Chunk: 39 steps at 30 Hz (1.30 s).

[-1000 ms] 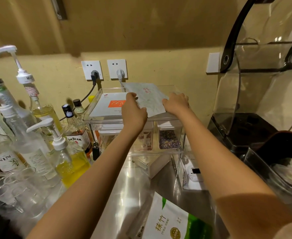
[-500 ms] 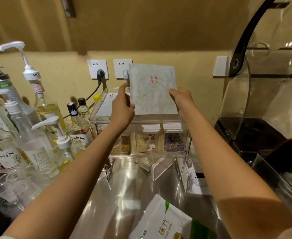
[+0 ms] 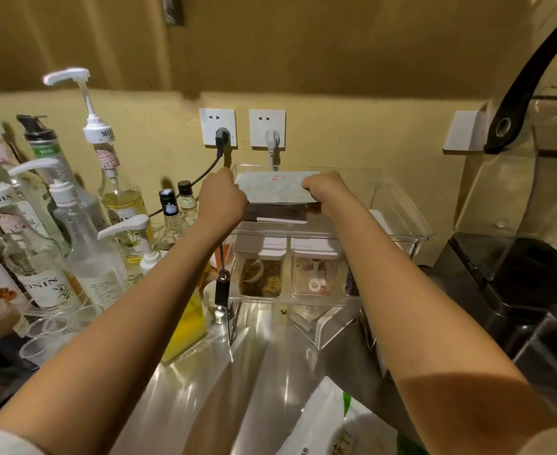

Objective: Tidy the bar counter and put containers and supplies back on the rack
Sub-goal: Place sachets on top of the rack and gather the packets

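Note:
A flat grey-white packet (image 3: 275, 191) with small red print lies nearly level over the top tray of a clear acrylic rack (image 3: 398, 208) against the wall. My left hand (image 3: 222, 200) grips the packet's left edge and my right hand (image 3: 324, 192) grips its right edge. A dark flat thing sits under the packet. The rack's lower shelf holds clear lidded boxes of dried flowers (image 3: 260, 274). A white and green pouch (image 3: 336, 431) lies on the steel counter (image 3: 211, 372) near me.
Syrup pump bottles (image 3: 106, 178) and small dark-capped bottles (image 3: 168, 205) crowd the left side, with clear plastic cups (image 3: 50, 330) in front. A yellow bottle (image 3: 187, 323) stands by my left forearm. Two wall sockets (image 3: 242, 128) have plugs in. A black machine (image 3: 517, 274) stands at the right.
The packet stood upright in front of the sockets half a second ago; both hands have now tipped it flat and lowered it onto the rack's top tray.

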Motion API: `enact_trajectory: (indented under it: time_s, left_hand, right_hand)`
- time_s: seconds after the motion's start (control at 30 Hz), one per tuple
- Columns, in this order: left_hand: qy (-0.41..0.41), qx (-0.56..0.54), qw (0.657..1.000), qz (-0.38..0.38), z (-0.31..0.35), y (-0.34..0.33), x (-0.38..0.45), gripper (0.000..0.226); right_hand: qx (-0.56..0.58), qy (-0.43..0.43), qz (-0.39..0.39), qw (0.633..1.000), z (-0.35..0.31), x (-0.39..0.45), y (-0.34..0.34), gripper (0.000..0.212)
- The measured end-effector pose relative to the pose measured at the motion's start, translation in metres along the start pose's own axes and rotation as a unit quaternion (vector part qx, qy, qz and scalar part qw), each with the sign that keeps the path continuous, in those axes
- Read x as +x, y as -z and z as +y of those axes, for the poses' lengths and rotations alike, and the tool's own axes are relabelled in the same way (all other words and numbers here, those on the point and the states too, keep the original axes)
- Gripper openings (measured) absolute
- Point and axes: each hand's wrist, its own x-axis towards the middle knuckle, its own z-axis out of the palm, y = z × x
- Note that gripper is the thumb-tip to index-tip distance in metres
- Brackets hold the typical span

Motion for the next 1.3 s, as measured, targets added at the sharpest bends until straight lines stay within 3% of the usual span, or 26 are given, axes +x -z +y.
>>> enact_trajectory:
  time_s: [0.17, 0.3, 0.43, 0.5, 0.57, 0.63, 0.8, 0.87, 0.97, 1.0, 1.13, 1.3]
  left_hand:
    - [-0.023, 0.1, 0.995, -0.003, -0.006, 0.005, 0.002, 0.021]
    - [-0.024, 0.121, 0.992, -0.016, -0.009, 0.006, 0.003, 0.023]
    - [0.022, 0.105, 0.993, -0.04, -0.006, 0.011, 0.008, 0.022]
    - [0.04, 0.108, 0.992, -0.047, -0.006, 0.012, 0.011, 0.024]
    - [0.044, 0.11, 0.991, -0.054, -0.007, 0.011, 0.013, 0.026]
    - [0.045, 0.102, 0.993, -0.05, -0.01, 0.01, 0.014, 0.026]
    - [0.04, 0.079, 0.996, 0.001, -0.017, 0.002, 0.017, 0.02]
    - [0.034, 0.078, 0.996, 0.027, -0.019, -0.001, 0.017, 0.02]
    - [0.023, 0.074, 0.996, 0.052, -0.021, -0.003, 0.019, 0.022]
    - [0.018, 0.075, 0.996, 0.051, -0.021, -0.004, 0.019, 0.023]
    - [0.003, 0.067, 0.997, 0.046, -0.025, -0.007, 0.021, 0.02]
    - [-0.023, 0.03, 0.998, 0.059, -0.025, -0.008, 0.02, 0.028]
  right_hand:
    - [-0.211, 0.032, 0.026, 0.977, -0.006, -0.001, -0.018, 0.029]
    - [-0.271, 0.018, 0.013, 0.962, -0.011, 0.0, -0.019, 0.026]
    - [-0.244, 0.015, -0.005, 0.97, -0.016, 0.0, -0.016, 0.012]
    - [-0.17, 0.013, -0.027, 0.985, -0.014, 0.001, -0.015, 0.008]
    - [-0.08, 0.017, -0.047, 0.996, -0.012, 0.0, -0.015, 0.018]
    - [-0.059, 0.007, -0.043, 0.997, -0.009, 0.0, -0.016, 0.033]
    - [0.002, -0.016, -0.041, 0.999, -0.006, 0.0, -0.017, 0.037]
    - [0.02, -0.027, -0.061, 0.998, -0.005, -0.001, -0.014, 0.032]
    - [0.087, -0.056, -0.105, 0.989, -0.003, -0.007, -0.012, 0.008]
    - [0.096, -0.058, -0.106, 0.988, -0.002, -0.009, -0.011, 0.009]
    - [0.135, -0.007, -0.091, 0.987, 0.004, -0.008, -0.01, 0.048]
    - [0.217, 0.061, -0.081, 0.971, 0.008, -0.009, -0.007, 0.062]
